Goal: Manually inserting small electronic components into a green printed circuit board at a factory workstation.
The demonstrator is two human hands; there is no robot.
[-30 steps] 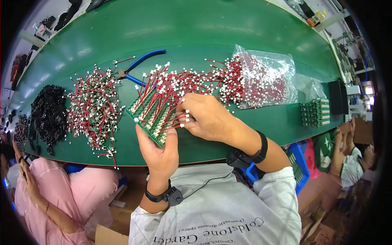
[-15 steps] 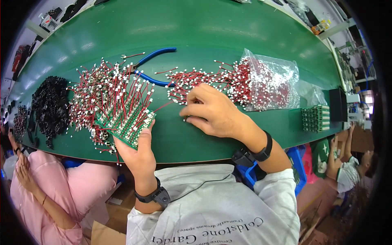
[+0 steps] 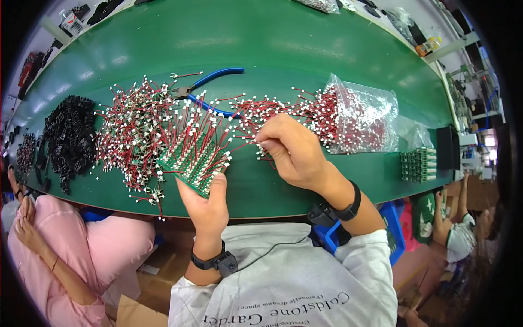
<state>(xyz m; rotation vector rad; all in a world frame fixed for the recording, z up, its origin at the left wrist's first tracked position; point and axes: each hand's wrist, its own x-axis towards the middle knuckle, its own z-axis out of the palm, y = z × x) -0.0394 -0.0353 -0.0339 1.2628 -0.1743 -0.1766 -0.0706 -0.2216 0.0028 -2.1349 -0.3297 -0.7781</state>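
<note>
My left hand (image 3: 206, 213) grips the lower edge of a green circuit board panel (image 3: 197, 166), thumb on top. Rows of short red wire leads with white connectors rise from the panel. Close to its right side, my right hand (image 3: 297, 151) pinches the white-tipped end of a red wire lead (image 3: 239, 147), which stretches toward the panel. Behind the right hand, loose leads (image 3: 267, 108) lie in a heap that runs into an open clear plastic bag (image 3: 370, 117). Blue-handled pliers (image 3: 220, 73) rest beyond the panel.
Left of the panel sits a heap of wired boards (image 3: 131, 128), then a heap of black parts (image 3: 68, 136). Stacked green boards (image 3: 418, 165) stand at the right beside a black box (image 3: 448, 148). A person in pink (image 3: 114, 240) sits at the left, hands away from my work.
My left hand and the panel have shifted right, closer to my right hand. The right fingers have drawn together in a pinch on the lead's end.
</note>
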